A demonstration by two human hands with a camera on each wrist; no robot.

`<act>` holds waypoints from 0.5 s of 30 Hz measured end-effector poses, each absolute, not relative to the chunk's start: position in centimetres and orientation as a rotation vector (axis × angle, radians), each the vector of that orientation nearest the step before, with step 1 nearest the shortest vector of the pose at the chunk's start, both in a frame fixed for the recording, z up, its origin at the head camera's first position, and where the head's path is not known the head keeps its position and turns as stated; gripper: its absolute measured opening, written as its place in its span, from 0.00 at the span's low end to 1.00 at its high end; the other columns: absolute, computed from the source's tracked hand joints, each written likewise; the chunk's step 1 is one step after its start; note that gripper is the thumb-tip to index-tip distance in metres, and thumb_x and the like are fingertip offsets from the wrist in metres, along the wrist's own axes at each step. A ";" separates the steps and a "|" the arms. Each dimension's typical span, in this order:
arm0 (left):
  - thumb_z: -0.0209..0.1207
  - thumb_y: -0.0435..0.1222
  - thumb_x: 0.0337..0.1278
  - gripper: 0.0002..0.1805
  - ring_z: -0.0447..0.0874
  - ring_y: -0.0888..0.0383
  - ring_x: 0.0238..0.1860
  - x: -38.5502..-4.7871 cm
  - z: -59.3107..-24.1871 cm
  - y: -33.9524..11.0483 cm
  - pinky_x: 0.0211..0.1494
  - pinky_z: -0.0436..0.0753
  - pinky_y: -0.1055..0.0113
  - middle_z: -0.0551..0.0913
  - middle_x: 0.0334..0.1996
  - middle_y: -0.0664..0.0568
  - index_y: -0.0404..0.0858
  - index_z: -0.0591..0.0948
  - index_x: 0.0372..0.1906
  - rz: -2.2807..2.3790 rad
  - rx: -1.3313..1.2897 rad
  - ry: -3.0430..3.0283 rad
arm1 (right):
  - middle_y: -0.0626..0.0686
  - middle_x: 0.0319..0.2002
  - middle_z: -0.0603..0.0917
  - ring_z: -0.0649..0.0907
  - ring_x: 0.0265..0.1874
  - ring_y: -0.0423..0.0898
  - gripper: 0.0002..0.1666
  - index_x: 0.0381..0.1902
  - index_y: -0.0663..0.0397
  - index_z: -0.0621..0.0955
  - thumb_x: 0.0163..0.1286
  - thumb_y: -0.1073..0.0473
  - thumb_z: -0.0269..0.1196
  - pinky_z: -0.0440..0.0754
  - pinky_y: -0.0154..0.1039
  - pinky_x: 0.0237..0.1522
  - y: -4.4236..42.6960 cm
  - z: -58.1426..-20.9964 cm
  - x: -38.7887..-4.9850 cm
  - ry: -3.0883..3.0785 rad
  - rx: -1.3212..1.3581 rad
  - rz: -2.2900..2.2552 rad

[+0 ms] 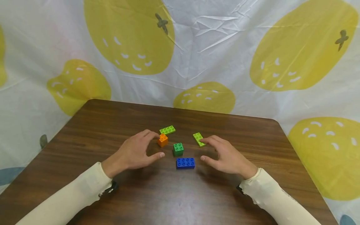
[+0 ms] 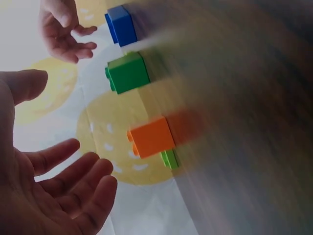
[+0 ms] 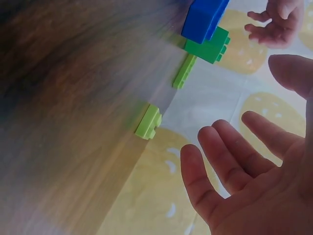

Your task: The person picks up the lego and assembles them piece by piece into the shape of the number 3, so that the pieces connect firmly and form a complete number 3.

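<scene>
Several toy building bricks lie apart on the brown table, between two bare hands. My left hand (image 1: 137,150) hovers with spread, relaxed fingers beside the orange brick (image 1: 162,140); the left wrist view shows a gap between them. A light green flat brick (image 1: 167,130) lies just behind the orange one. In the middle sits a green brick (image 1: 178,149), with a longer blue brick (image 1: 185,163) in front of it. My right hand (image 1: 225,154) is held over the table, fingers loosely bent and holding nothing, near a second light green flat brick (image 1: 197,139).
The wooden table (image 1: 135,193) has rounded far corners. Right behind it hangs a white cloth (image 1: 213,47) printed with yellow fruit. Dark bands (image 1: 108,189) show at the cuffs of both cream sleeves (image 1: 70,193).
</scene>
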State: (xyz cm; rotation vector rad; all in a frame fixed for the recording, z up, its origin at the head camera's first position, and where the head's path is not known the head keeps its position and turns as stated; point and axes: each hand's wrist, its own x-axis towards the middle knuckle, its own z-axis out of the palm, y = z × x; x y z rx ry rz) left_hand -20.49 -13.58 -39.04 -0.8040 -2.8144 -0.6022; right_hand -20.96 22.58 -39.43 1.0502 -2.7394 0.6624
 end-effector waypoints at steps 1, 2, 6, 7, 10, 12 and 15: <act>0.67 0.62 0.62 0.36 0.85 0.49 0.58 -20.4 -39.1 -13.5 0.62 0.85 0.48 0.84 0.59 0.47 0.41 0.80 0.63 -0.621 -0.822 -2.810 | 0.52 0.58 0.84 0.85 0.58 0.51 0.34 0.70 0.52 0.77 0.70 0.47 0.71 0.84 0.51 0.60 22.5 -39.4 -21.0 -2.738 1.054 0.671; 0.68 0.60 0.62 0.34 0.86 0.49 0.57 -20.4 -39.1 -13.4 0.62 0.85 0.48 0.85 0.58 0.48 0.40 0.81 0.62 -0.641 -0.841 -2.806 | 0.51 0.58 0.85 0.85 0.57 0.51 0.34 0.69 0.52 0.78 0.70 0.47 0.72 0.84 0.51 0.59 22.5 -39.5 -21.0 -2.734 1.058 0.676; 0.69 0.55 0.64 0.29 0.87 0.50 0.54 -20.2 -39.5 -12.9 0.61 0.85 0.50 0.86 0.54 0.48 0.39 0.82 0.58 -0.718 -0.914 -2.798 | 0.51 0.56 0.85 0.86 0.54 0.50 0.32 0.67 0.52 0.79 0.69 0.49 0.72 0.85 0.50 0.57 22.3 -39.5 -20.9 -2.705 1.070 0.704; 0.70 0.55 0.64 0.28 0.87 0.50 0.53 -20.2 -39.6 -12.7 0.61 0.85 0.51 0.86 0.53 0.48 0.39 0.82 0.57 -0.735 -0.927 -2.801 | 0.51 0.55 0.85 0.86 0.54 0.50 0.32 0.67 0.52 0.79 0.69 0.49 0.72 0.85 0.50 0.57 22.3 -39.5 -20.9 -2.701 1.073 0.711; 0.70 0.53 0.63 0.27 0.87 0.51 0.52 -20.1 -39.9 -12.3 0.60 0.85 0.52 0.87 0.52 0.48 0.39 0.83 0.57 -0.783 -0.958 -2.820 | 0.52 0.54 0.86 0.86 0.53 0.51 0.31 0.67 0.51 0.79 0.69 0.49 0.73 0.86 0.51 0.54 22.3 -39.7 -21.0 -2.698 1.086 0.741; 0.70 0.53 0.64 0.26 0.87 0.52 0.52 -20.1 -40.1 -11.9 0.59 0.85 0.52 0.88 0.52 0.49 0.39 0.84 0.56 -0.815 -0.977 -2.829 | 0.52 0.54 0.86 0.86 0.53 0.51 0.31 0.67 0.50 0.79 0.69 0.49 0.72 0.86 0.50 0.50 22.3 -39.8 -21.0 -2.700 1.093 0.761; 0.71 0.52 0.64 0.25 0.86 0.55 0.50 -20.1 -40.4 -11.5 0.57 0.85 0.55 0.88 0.50 0.51 0.39 0.85 0.55 -0.852 -0.995 -2.835 | 0.52 0.53 0.86 0.86 0.51 0.51 0.30 0.67 0.49 0.79 0.70 0.50 0.73 0.86 0.49 0.46 22.3 -39.8 -21.1 -2.698 1.108 0.792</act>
